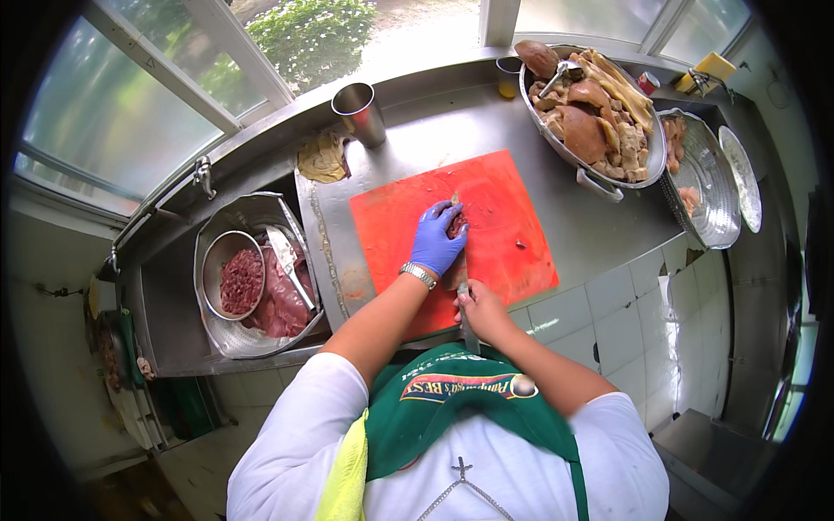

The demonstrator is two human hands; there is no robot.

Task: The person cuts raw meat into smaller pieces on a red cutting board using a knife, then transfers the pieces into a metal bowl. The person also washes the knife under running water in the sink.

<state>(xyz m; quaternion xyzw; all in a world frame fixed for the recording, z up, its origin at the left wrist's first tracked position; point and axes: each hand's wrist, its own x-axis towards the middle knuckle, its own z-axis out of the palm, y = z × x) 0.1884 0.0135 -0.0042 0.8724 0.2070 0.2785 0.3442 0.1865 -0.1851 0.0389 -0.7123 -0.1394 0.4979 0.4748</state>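
Observation:
A red cutting board (521, 221) lies on the steel counter in front of me. My left hand (438, 236), in a blue glove, presses a small piece of dark red meat (456, 225) onto the board, fingers curled over it. My bare right hand (481, 311) is closed around the grip of a kitchen knife (461, 270). Its blade points away from me and lies beside the gloved hand; part of it is hidden by that hand. A dark scrap of meat (520, 244) rests toward the board's right side.
To the left, a perforated metal basin (218, 342) holds raw meat (280, 319), a bowl (206, 286) of chopped meat and a cleaver (287, 260). A steel tumbler (361, 120) and crumpled cloth (322, 157) stand beyond the board. A pot (567, 153) of cooked meat and a colander (713, 195) are right.

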